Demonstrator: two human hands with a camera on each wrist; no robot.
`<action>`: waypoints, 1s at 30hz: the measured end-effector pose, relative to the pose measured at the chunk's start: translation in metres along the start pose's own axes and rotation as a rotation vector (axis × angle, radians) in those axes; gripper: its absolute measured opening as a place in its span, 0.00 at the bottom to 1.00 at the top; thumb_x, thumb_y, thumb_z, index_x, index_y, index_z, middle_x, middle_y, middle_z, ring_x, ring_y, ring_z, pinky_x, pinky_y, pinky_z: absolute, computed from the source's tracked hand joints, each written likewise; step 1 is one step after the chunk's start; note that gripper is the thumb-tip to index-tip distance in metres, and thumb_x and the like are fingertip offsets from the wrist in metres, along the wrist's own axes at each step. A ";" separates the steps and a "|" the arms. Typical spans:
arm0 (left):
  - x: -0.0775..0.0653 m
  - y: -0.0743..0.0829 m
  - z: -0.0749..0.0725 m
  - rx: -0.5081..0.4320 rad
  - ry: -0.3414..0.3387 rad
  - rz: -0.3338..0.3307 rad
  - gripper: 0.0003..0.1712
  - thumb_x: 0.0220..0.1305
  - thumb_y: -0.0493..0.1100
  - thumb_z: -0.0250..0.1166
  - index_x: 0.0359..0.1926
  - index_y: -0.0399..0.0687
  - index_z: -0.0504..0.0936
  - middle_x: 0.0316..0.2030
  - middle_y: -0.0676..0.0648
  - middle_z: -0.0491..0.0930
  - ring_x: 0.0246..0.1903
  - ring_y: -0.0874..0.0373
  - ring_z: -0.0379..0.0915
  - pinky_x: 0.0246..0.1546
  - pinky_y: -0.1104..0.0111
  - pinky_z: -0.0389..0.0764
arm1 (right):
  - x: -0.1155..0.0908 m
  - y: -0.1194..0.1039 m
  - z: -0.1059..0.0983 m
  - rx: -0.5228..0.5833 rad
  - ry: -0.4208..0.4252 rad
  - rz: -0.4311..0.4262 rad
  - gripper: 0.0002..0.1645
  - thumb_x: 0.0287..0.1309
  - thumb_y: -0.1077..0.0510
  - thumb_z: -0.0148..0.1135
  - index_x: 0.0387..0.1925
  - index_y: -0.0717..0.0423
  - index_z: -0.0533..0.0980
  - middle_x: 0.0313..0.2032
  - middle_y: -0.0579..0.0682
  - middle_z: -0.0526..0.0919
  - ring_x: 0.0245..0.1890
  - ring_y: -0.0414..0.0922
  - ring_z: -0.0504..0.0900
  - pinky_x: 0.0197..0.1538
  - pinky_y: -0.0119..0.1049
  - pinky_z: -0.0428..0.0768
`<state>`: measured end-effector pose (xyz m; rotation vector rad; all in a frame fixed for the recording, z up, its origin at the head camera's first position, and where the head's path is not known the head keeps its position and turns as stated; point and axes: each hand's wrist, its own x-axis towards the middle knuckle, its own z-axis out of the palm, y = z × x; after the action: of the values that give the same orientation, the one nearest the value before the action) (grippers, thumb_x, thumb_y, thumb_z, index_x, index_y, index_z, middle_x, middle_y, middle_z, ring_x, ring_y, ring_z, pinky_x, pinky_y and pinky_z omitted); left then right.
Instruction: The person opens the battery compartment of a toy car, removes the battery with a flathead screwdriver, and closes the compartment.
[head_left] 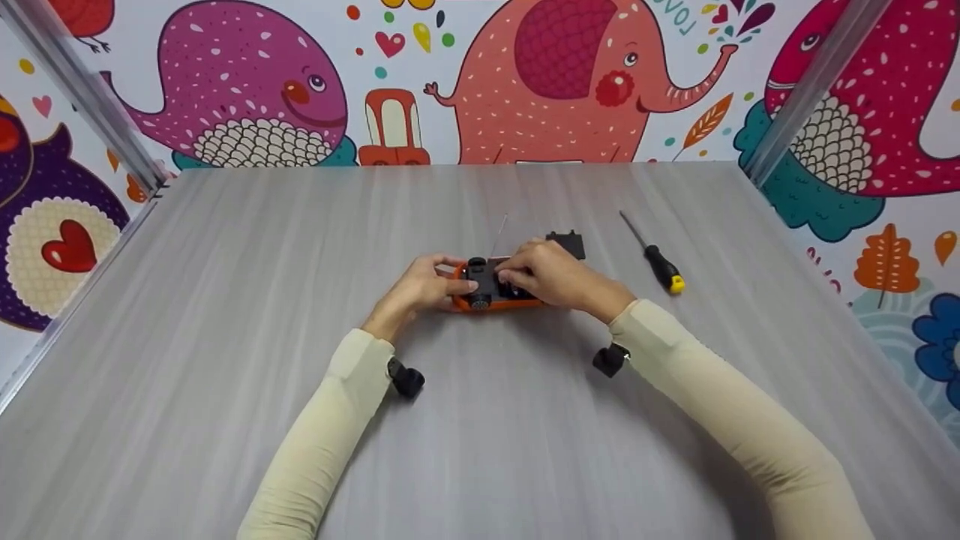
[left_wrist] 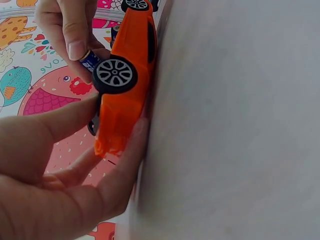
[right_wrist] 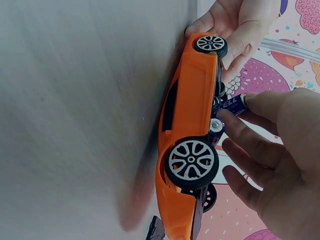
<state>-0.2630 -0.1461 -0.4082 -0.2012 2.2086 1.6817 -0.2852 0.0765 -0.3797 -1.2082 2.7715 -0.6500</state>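
An orange toy car (head_left: 499, 304) lies wheels-up on the table, its dark underside facing me. My left hand (head_left: 424, 285) grips one end of it, with the thumb on the underside by a wheel. A blue battery (right_wrist: 234, 104) is pinched between the thumb and fingers of my right hand (head_left: 553, 274). In the right wrist view it tilts, one end down at the opening in the car's underside. Beside it, the end of another battery (right_wrist: 216, 126) shows in that opening. My fingers hide most of the opening in the head view.
A black cover (head_left: 568, 244) lies just behind my right hand. Off to the right is a screwdriver (head_left: 660, 262) with a black and yellow handle. A thin antenna (head_left: 499, 234) sticks out behind the car. Patterned walls stand along the table's back and sides.
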 end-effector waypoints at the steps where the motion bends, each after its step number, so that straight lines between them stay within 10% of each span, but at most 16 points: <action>1: 0.000 0.000 0.000 -0.002 -0.001 0.002 0.34 0.63 0.37 0.70 0.68 0.42 0.70 0.61 0.35 0.73 0.49 0.50 0.79 0.43 0.64 0.89 | 0.000 0.000 0.000 -0.006 0.001 -0.001 0.15 0.70 0.54 0.60 0.50 0.56 0.85 0.43 0.55 0.88 0.47 0.50 0.82 0.56 0.47 0.83; 10: 0.000 0.001 0.001 -0.027 0.000 0.004 0.33 0.63 0.35 0.70 0.67 0.40 0.71 0.60 0.34 0.73 0.44 0.53 0.79 0.43 0.63 0.89 | -0.002 -0.005 0.004 -0.102 0.022 -0.092 0.13 0.64 0.54 0.67 0.43 0.58 0.87 0.39 0.55 0.87 0.45 0.51 0.82 0.54 0.50 0.81; 23: 0.000 -0.002 -0.001 -0.033 -0.009 0.025 0.32 0.62 0.35 0.70 0.66 0.40 0.72 0.52 0.39 0.74 0.40 0.54 0.80 0.39 0.65 0.89 | 0.013 -0.001 0.001 -0.081 -0.026 0.012 0.21 0.52 0.48 0.76 0.42 0.58 0.86 0.42 0.54 0.87 0.46 0.51 0.81 0.55 0.47 0.82; 30: -0.001 -0.002 0.000 -0.050 -0.014 0.022 0.31 0.62 0.34 0.70 0.65 0.40 0.72 0.55 0.37 0.73 0.41 0.53 0.80 0.39 0.65 0.89 | 0.008 -0.001 -0.003 -0.233 -0.032 -0.117 0.20 0.58 0.48 0.72 0.48 0.53 0.86 0.42 0.53 0.87 0.47 0.51 0.81 0.56 0.50 0.78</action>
<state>-0.2619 -0.1469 -0.4096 -0.1780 2.1673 1.7462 -0.2912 0.0716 -0.3756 -1.4177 2.8286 -0.3159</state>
